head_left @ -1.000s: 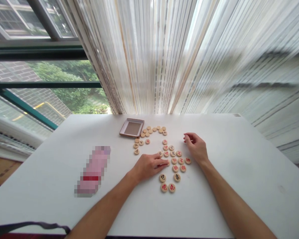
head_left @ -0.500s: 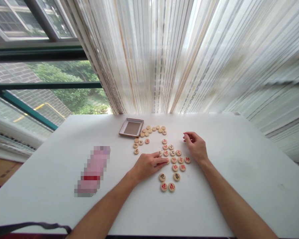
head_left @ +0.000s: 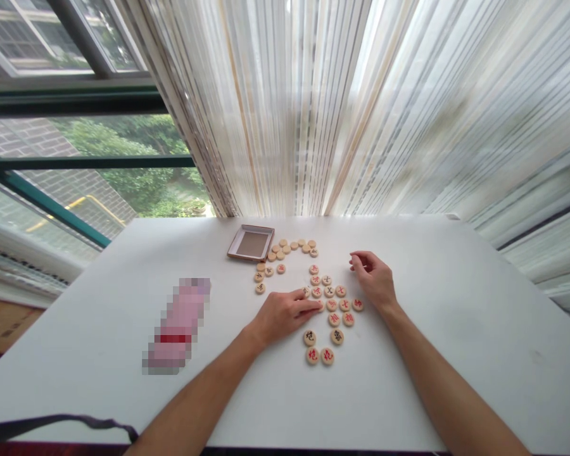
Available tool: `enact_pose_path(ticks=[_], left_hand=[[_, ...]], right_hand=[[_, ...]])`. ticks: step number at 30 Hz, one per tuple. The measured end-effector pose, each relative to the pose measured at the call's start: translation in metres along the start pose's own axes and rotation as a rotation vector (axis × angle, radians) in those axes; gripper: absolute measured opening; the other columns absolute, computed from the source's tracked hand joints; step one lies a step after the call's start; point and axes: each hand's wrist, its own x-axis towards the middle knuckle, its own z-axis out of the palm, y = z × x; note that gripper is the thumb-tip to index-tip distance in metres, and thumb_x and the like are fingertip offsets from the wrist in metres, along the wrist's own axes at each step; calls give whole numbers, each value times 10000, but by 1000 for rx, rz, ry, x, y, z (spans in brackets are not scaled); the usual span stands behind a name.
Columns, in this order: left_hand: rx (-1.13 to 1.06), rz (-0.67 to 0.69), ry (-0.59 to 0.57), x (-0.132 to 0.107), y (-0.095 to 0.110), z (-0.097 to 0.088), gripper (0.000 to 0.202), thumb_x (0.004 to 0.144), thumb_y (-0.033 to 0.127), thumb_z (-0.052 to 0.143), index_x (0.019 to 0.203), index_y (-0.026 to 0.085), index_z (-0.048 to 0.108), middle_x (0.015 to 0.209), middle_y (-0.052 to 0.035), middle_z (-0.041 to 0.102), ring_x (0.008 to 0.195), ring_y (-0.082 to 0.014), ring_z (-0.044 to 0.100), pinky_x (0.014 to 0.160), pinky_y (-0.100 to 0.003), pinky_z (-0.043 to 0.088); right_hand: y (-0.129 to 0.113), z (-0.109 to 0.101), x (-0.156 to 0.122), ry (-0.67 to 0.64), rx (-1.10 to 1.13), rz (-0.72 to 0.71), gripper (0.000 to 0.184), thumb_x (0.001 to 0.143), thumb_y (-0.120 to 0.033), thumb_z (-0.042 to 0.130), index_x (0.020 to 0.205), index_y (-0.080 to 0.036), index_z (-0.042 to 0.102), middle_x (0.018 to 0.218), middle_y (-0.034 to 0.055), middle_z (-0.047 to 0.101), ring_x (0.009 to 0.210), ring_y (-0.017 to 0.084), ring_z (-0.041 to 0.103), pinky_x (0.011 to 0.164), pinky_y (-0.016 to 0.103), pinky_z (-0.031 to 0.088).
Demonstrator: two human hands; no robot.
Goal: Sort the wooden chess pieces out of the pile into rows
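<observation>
My left hand (head_left: 281, 313) lies palm down over the table, its fingers stretched out to the right. One fingertip touches a Chinese chess piece with a red mark (head_left: 320, 306), partly covered. Another finger reaches beside a black-marked piece (head_left: 306, 292). My right hand (head_left: 374, 273) rests on its edge right of the pieces, fingers loosely curled and apart, with nothing visible in them. Between the hands lie several round wooden pieces, among them a red-marked piece (head_left: 331, 305) and, nearer me, a black-marked piece (head_left: 309, 337).
A shallow open box (head_left: 251, 243) stands at the back, beside several pieces with plain faces up (head_left: 284, 243). A pixelated pink object (head_left: 178, 326) lies on the white table (head_left: 99, 329) at left. A dark strap (head_left: 66, 419) crosses the front left corner. Curtains (head_left: 285, 114) hang behind.
Both hands stay nearly where they were, the left fingertip still at the same piece. The strap at the front left has risen slightly, and the view has shifted a little.
</observation>
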Motion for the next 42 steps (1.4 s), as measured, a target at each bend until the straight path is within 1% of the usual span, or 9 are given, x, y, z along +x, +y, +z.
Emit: enact_pose_path(ticks=[4,9,14,18,23,28,35,42], left_hand=[[-13,3,7,0,0,-2,256,960,378,510,1050,298,735,759,-7,643,600,-81,579,557,-187,405],[-86,6,3,0,0,-8,221,941,310,545,1072,274,719,831,-7,670,650,-82,612,606,-177,452],[-133,-45,69,0,-3,-15,230,924,305,570,1108,259,701,808,1,669,600,-70,569,587,-173,451],[-129,-48,104,0,-5,-18,208,917,319,577,1040,239,724,811,-10,669,574,-64,551,576,-174,453],[-118,-20,48,-1,0,-14,175,900,329,603,1002,265,731,840,-3,675,634,-77,613,604,-175,461],[-39,3,-5,0,3,-6,201,927,367,562,1007,302,734,799,6,658,621,-84,602,580,-187,424],[8,4,5,0,2,-3,254,951,408,513,1005,315,743,747,8,629,589,-85,559,542,-194,377],[16,7,21,-1,1,-1,242,952,401,520,1019,330,741,760,10,640,595,-88,557,535,-198,362]], right_hand=[[0,0,0,2,2,-1,377,861,-536,556,981,-200,677,865,70,734,694,194,691,666,310,538],[-1,0,0,-6,8,1,376,857,-536,563,981,-199,676,866,67,735,696,190,693,674,306,540],[-1,0,-1,-14,0,8,370,862,-528,560,990,-199,673,868,67,734,699,193,694,664,304,535],[-3,-1,-1,-19,-3,1,375,858,-534,559,987,-202,674,874,66,737,703,193,696,670,303,535],[-3,-1,-1,-16,-16,-6,386,856,-541,554,990,-200,675,872,70,737,705,200,697,667,311,535],[-2,1,-1,-15,-15,2,347,862,-513,563,988,-209,675,861,58,734,697,194,697,663,306,531],[-2,0,-1,-20,-19,4,328,868,-496,564,987,-212,676,863,54,734,699,192,694,672,307,530],[-2,1,-1,-25,-8,11,330,868,-494,569,987,-205,674,867,58,734,700,192,694,673,304,528]])
